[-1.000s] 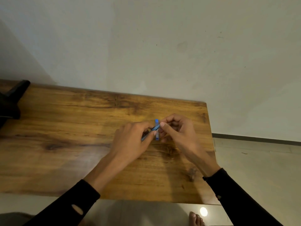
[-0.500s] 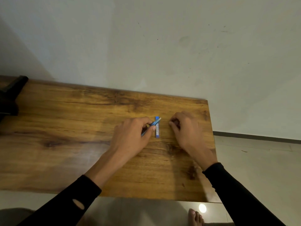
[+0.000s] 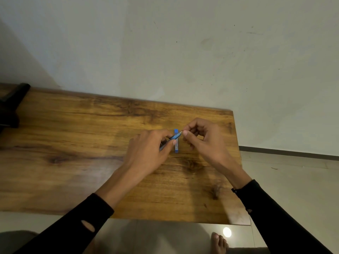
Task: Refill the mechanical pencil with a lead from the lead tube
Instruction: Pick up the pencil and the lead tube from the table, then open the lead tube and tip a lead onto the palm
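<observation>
A blue mechanical pencil (image 3: 173,137) is held in my left hand (image 3: 149,153), its free end pointing up and right. My right hand (image 3: 200,139) pinches thumb and forefinger right at that end; whatever is between the fingertips is too small to make out. A small blue and clear lead tube (image 3: 176,146) lies flat on the wooden table (image 3: 73,143) just beyond my left thumb, partly crossed by the pencil.
A dark object (image 3: 11,105) stands at the table's far left edge. A plain wall rises behind the table. The table's right edge (image 3: 238,162) drops to a tiled floor, and a bare foot (image 3: 218,243) shows below the front edge.
My right hand had gone down to the table to the right of the tube; now it has lifted back to the pencil's end with fingertips pinched. The left hand and the tube stayed put.
</observation>
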